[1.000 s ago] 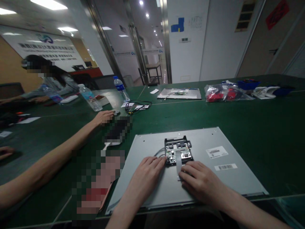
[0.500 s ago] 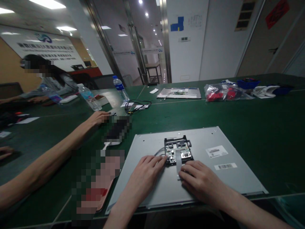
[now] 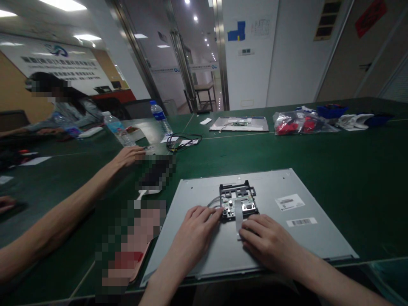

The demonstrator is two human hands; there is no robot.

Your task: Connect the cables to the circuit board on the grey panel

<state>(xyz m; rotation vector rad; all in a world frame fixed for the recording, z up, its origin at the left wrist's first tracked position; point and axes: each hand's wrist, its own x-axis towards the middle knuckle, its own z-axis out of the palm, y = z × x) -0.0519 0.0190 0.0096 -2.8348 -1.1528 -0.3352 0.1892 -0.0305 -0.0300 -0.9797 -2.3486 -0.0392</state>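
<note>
A flat metal-backed display panel (image 3: 204,191) lies before me. At its middle sits a black plastic frame (image 3: 237,189) holding a small circuit board (image 3: 228,209). My left hand (image 3: 199,227) rests on the panel with fingers stretched out, fingertips touching the board's left corner near grey wires (image 3: 214,201). From the board a flat grey ribbon cable (image 3: 239,219) runs toward me. My right hand (image 3: 267,240) has its fingers bent together at the cable's right edge; the thumb is mostly hidden.
Left of the panel are a blurred pinkish object (image 3: 140,238) and a dark one (image 3: 156,172). A co-worker's arm (image 3: 70,208) reaches in from the left. Beyond are bottles (image 3: 161,118), a coiled black cable (image 3: 183,142), another panel (image 3: 255,123) and a plastic bag (image 3: 302,123).
My hands and the panel look the same. The co-worker's hand on the left has shifted slightly left and upward.
</note>
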